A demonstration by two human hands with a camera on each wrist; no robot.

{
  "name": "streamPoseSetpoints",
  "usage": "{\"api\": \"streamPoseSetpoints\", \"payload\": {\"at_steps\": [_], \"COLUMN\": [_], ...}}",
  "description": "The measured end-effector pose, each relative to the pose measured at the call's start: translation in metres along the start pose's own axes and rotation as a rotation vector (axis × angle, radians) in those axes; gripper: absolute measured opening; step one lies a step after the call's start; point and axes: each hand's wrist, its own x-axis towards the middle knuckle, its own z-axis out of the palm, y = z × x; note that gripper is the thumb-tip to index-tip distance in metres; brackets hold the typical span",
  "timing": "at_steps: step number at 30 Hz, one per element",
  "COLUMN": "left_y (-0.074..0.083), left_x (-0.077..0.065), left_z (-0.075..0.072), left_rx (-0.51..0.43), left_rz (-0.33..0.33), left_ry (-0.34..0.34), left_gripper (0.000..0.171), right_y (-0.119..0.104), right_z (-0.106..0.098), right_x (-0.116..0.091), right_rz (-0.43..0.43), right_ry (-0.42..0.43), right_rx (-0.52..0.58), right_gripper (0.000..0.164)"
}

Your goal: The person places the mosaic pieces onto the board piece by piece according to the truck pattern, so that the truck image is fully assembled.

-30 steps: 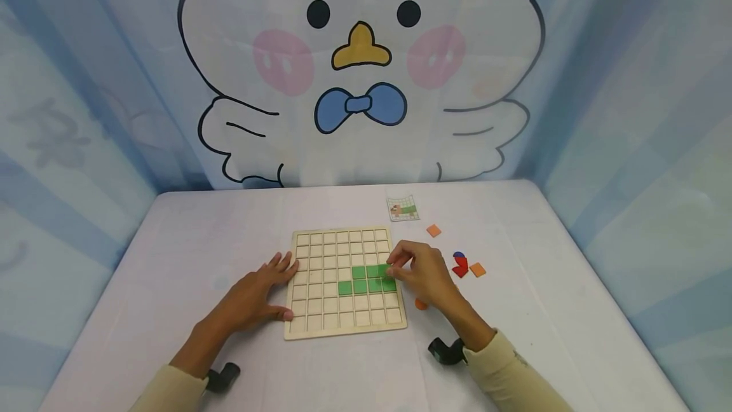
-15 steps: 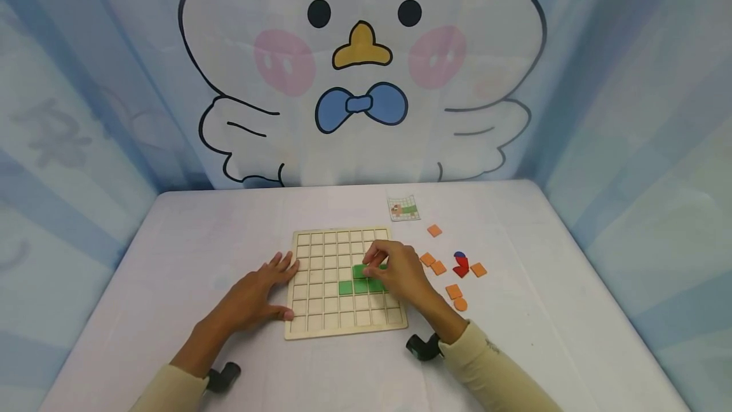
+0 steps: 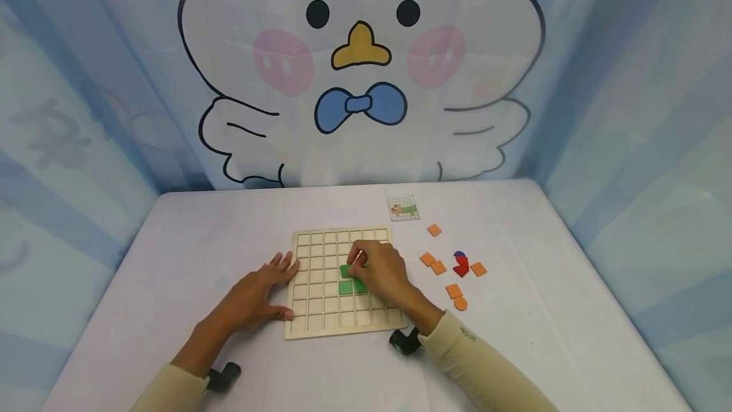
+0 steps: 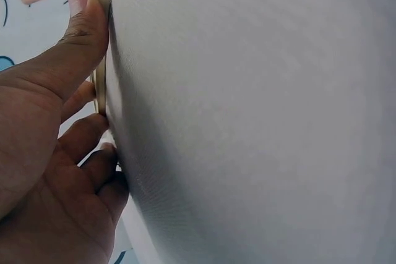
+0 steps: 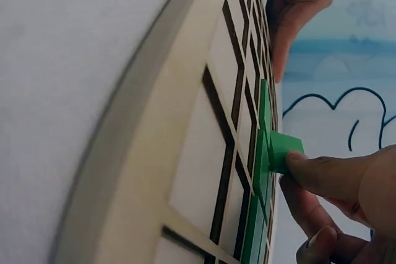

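A wooden grid board (image 3: 316, 329) lies flat in the middle of the table. My left hand (image 3: 251, 297) rests against its left edge with fingers spread, and the left wrist view shows the thumb (image 4: 86, 23) touching the rim. Over the board, my right hand (image 3: 384, 271) pinches a green square tile (image 5: 286, 151) between thumb and finger, tilted just above the surface. Beneath it, several green tiles (image 5: 261, 159) sit in neighbouring cells. One green tile (image 3: 345, 288) shows at the left end of the lower row; my right hand covers most others in the head view.
Right of the board lie several orange square tiles (image 3: 454, 291), an orange round piece (image 3: 460, 304), red pieces (image 3: 461, 267) and a blue piece (image 3: 459, 254). A small picture card (image 3: 403, 208) lies behind the board. A patterned curtain (image 3: 360, 145) hangs at the table's back.
My right hand has moved left along the upper green row, from the board's right edge to near its middle, uncovering orange pieces at right. My left hand has stayed put.
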Motion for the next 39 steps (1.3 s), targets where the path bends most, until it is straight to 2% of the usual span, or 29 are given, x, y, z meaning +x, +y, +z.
{"api": "streamPoseSetpoints", "payload": {"at_steps": [16, 23, 31, 39], "left_y": [0.000, -0.001, 0.000, -0.002], "left_x": [-0.001, 0.000, -0.001, 0.000], "left_z": [-0.001, 0.000, -0.001, 0.000], "left_rx": [0.014, 0.014, 0.014, 0.013], "left_rz": [0.007, 0.010, 0.018, 0.025], "left_ry": [0.003, 0.008, 0.014, 0.015], "left_gripper": [0.106, 0.106, 0.106, 0.106], "right_y": [-0.004, 0.001, 0.013, 0.035], "right_z": [0.005, 0.002, -0.015, -0.038], "right_x": [0.004, 0.003, -0.002, -0.006], "right_rz": [-0.003, -0.010, 0.012, 0.109], "right_ry": [-0.051, -0.045, 0.021, 0.073], "right_rx": [-0.081, -0.058, 0.002, 0.003], "right_gripper": [0.014, 0.013, 0.013, 0.016]}}
